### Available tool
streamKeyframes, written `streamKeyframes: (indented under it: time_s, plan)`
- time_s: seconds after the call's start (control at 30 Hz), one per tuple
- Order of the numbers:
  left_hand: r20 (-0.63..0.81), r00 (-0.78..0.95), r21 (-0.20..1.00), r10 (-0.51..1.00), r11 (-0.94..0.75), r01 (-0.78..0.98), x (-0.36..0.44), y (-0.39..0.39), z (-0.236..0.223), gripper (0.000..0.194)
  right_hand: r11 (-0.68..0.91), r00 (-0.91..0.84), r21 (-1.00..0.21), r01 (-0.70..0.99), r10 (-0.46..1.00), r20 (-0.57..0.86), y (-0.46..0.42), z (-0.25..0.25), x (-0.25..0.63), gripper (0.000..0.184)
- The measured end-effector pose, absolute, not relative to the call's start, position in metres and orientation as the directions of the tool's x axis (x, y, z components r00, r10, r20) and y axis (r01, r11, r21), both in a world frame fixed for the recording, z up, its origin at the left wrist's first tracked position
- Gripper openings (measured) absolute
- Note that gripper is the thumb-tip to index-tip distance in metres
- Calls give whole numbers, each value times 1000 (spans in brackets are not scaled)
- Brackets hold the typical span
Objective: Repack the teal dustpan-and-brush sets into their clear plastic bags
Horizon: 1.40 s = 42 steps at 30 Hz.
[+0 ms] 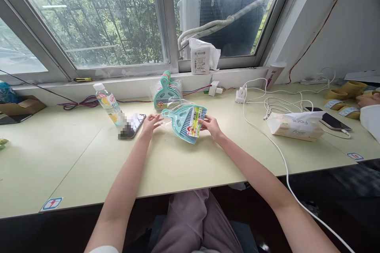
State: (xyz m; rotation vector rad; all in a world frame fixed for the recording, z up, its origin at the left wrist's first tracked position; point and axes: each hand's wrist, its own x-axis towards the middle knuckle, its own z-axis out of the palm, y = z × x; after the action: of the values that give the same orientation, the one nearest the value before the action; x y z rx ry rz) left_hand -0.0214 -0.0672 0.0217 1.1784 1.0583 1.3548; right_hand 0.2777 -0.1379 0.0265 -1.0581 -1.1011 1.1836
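A teal mini dustpan-and-brush set (184, 123) in a clear plastic bag lies on the pale table (184, 166), with a colourful label on its right side. My right hand (210, 125) grips the set's right edge at the label, fingers curled. My left hand (151, 122) rests at the bag's left side, fingers bent on the clear plastic near the dustpan handle. Behind it, against the wall, stands a stack of more bagged dustpan sets (166, 91).
A drink bottle (109, 104) and a phone (132, 125) sit left of my hands. A tissue pack (293, 125), white cables (267, 102) and another phone (335, 121) lie to the right. Another person's sleeve (371, 120) shows at the far right.
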Motion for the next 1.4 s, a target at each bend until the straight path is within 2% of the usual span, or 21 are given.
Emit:
streamKeyframes:
  time_s: [0.1,0.17,0.3,0.37,0.43,0.53,0.6,0.63,0.7,0.73,0.8,0.9,0.97,1.07,1.17,1.23,1.3,1.4]
  plan:
    - [66,-198,976,978,-105,-190,-37,-58,22,43,91,93,-984,-156,993,77,-137,28,283,27]
    - [42,-395,980,918,-114,-161,-50,-52,23,34,97,124,-981,-170,989,76,-136,28,287,26]
    - [113,-774,991,623,-13,135,-77,-52,30,20,92,175,-973,-212,983,55,-133,26,291,21]
    - [222,-847,953,482,77,294,-87,-59,34,17,93,178,-968,-234,983,51,-133,24,292,19]
    - [316,-867,912,386,127,390,-91,-67,39,24,96,165,-962,-255,985,54,-132,22,292,19]
    - [513,-790,834,336,25,552,-76,-75,47,37,93,145,-958,-270,988,55,-133,21,291,21]
    - [643,-600,746,476,-212,631,-49,-80,50,31,90,131,-958,-273,990,55,-134,21,288,23]
    - [617,-501,766,607,-316,560,-32,-84,51,29,89,119,-958,-273,991,58,-135,21,287,23]
    - [424,-277,897,862,-356,264,6,-94,49,29,90,93,-958,-272,993,67,-136,22,284,24]
    - [288,-123,956,950,-277,99,25,-101,46,31,91,80,-958,-272,994,72,-136,22,284,24]
    - [79,192,995,978,-66,-71,56,-117,40,38,88,64,-959,-268,995,74,-136,23,284,22]
    - [-57,438,992,897,99,-74,73,-133,31,50,34,11,-975,-218,999,32,-133,26,292,20]
    - [-104,408,988,907,143,-66,69,-132,28,51,-65,-88,-991,-118,995,-54,-130,28,299,19]
    - [-144,248,984,958,166,-70,54,-117,23,45,-186,-206,-982,39,960,-190,-127,28,306,19]
    - [-151,167,985,974,162,-53,44,-101,18,42,-166,-192,-984,62,966,-175,-124,25,307,17]
    - [-157,143,986,977,163,-31,41,-96,15,43,-107,-101,-994,16,989,-108,-120,24,311,16]
    - [-162,142,986,977,165,-14,42,-96,15,44,-47,119,-996,-72,991,-55,-114,23,320,14]
    - [-173,173,985,970,173,14,45,-100,19,44,21,493,-956,-293,860,-133,-107,25,346,22]
